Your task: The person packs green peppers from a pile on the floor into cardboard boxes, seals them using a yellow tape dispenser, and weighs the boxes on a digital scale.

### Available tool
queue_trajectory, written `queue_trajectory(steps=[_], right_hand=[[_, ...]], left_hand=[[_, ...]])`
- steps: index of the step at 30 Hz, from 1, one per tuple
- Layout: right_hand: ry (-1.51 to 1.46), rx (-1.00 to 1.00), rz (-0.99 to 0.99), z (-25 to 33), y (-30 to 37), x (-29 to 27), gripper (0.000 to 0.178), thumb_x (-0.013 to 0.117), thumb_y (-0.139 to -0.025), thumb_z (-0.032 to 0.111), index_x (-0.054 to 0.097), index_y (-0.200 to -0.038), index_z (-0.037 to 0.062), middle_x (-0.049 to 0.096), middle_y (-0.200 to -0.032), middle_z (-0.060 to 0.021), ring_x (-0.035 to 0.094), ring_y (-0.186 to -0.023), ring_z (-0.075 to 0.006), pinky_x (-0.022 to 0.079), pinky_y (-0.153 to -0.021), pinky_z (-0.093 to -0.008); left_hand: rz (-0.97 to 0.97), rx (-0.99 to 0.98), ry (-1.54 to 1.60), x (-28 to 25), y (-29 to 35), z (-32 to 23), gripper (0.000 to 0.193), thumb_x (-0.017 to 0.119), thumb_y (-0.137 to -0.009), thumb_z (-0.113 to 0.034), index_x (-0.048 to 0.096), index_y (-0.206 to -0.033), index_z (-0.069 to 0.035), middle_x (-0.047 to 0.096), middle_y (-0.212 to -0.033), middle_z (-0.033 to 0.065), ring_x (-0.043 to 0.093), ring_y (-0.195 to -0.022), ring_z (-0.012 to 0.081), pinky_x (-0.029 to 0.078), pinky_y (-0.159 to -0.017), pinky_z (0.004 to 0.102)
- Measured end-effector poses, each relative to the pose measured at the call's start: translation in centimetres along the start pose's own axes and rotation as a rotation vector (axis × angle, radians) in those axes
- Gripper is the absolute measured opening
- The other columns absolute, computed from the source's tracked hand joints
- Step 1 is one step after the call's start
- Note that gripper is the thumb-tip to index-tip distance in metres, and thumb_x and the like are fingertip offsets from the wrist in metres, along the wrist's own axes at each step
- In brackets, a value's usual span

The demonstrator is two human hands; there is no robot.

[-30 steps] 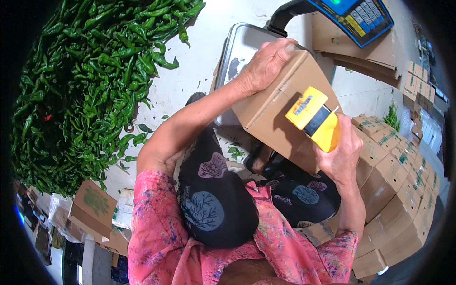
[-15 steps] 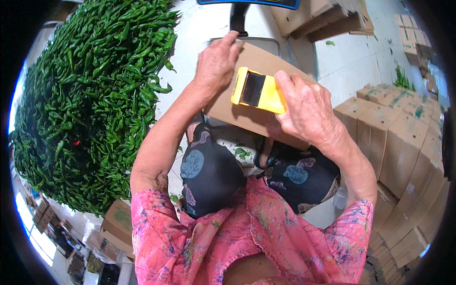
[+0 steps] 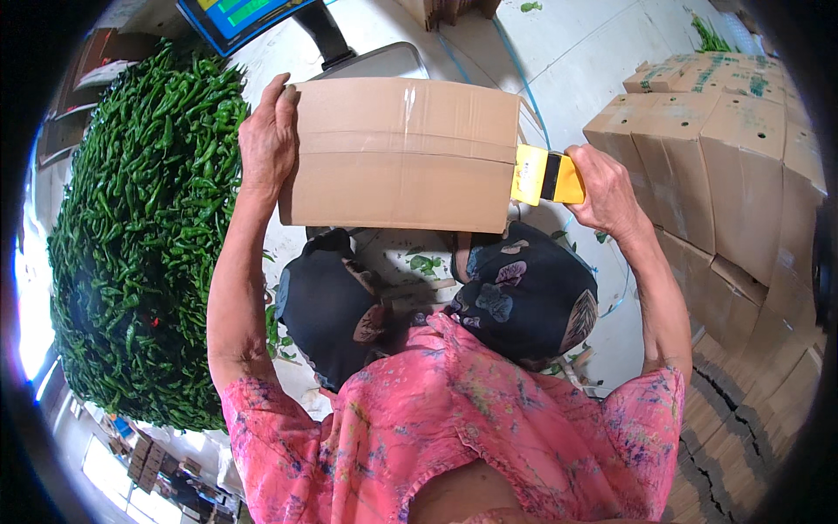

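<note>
In the head view, our box is just beyond our knees. Our left hand presses its left edge; our right hand wraps the yellow dispenser at its right edge. The facing flaps look closed; we judge taping underway, but cannot tell how much is done.

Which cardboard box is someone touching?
The middle box: the left hand touches its left end, the right hand holds a yellow tape dispenser at its other end. No hand touches the stacked boxes at right.
</note>
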State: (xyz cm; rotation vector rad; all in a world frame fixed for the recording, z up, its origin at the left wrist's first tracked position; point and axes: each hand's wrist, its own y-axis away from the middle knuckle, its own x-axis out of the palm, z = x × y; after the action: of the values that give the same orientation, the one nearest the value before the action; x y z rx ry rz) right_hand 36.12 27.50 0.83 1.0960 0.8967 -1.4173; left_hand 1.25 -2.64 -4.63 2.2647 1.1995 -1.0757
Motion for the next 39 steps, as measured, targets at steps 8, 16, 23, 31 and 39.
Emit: queue_trajectory(steps=[8, 16, 23, 31, 39], right_hand=[[-0.241, 0.014, -0.080, -2.5, 1.4, 5.3, 0.050, 0.076, -0.068, 0.007, 0.049, -0.110, 0.0055, 0.060, -0.090, -0.0157, 0.065, -0.085, -0.0381, 0.054, -0.076, -0.0453], [-0.514, 0.033, -0.177, -3.8, 0.7, 12.7, 0.059, 0.074, -0.067, -0.002, 0.043, -0.116, 0.0064, 0.061, -0.101, -0.0172, 0.066, -0.096, -0.0396, 0.056, -0.084, -0.0445], [-0.565, -0.061, -0.261, -5.4, 0.7, 16.4, 0.054, 0.075, -0.072, 0.005, 0.040, -0.113, 0.0068, 0.056, -0.095, -0.0142, 0.065, -0.091, -0.0343, 0.058, -0.079, -0.0443], [-0.454, 0.151, -0.122, -8.5, 5.5, 21.6, 0.056, 0.080, -0.068, 0.006, 0.043, -0.110, 0.0051, 0.055, -0.097, -0.0181, 0.062, -0.094, -0.0405, 0.053, -0.083, -0.0476], [-0.166, 0.277, 0.069, -5.4, 3.0, 17.3, 0.052, 0.078, -0.075, 0.006, 0.049, -0.118, 0.0045, 0.061, -0.095, -0.0149, 0.066, -0.088, -0.0328, 0.056, -0.077, -0.0458]], left_hand=[[-0.014, -0.045, 0.003, 0.1, 0.3, -0.7, 0.042, 0.050, -0.107, -0.038, 0.061, -0.135, -0.009, 0.064, -0.071, 0.0126, 0.063, -0.067, 0.0191, 0.051, -0.067, 0.0335], [0.016, -0.080, -0.018, 0.4, -0.3, 0.0, 0.051, 0.044, -0.107, -0.047, 0.056, -0.143, -0.013, 0.071, -0.107, 0.0209, 0.069, -0.099, 0.0284, 0.050, -0.092, 0.0378], [0.083, -0.129, 0.040, 0.8, -0.5, -0.3, 0.050, 0.042, -0.109, -0.043, 0.057, -0.142, -0.009, 0.067, -0.128, 0.0154, 0.063, -0.115, 0.0251, 0.047, -0.099, 0.0345], [0.095, -0.086, 0.103, 1.4, -0.6, 0.4, 0.054, 0.042, -0.109, -0.043, 0.052, -0.144, -0.003, 0.060, -0.138, 0.0132, 0.057, -0.120, 0.0212, 0.043, -0.105, 0.0334], [0.154, -0.133, 0.209, 1.9, -0.9, 1.1, 0.056, 0.040, -0.110, -0.043, 0.045, -0.148, -0.002, 0.061, -0.131, 0.0137, 0.058, -0.120, 0.0190, 0.046, -0.103, 0.0315]])
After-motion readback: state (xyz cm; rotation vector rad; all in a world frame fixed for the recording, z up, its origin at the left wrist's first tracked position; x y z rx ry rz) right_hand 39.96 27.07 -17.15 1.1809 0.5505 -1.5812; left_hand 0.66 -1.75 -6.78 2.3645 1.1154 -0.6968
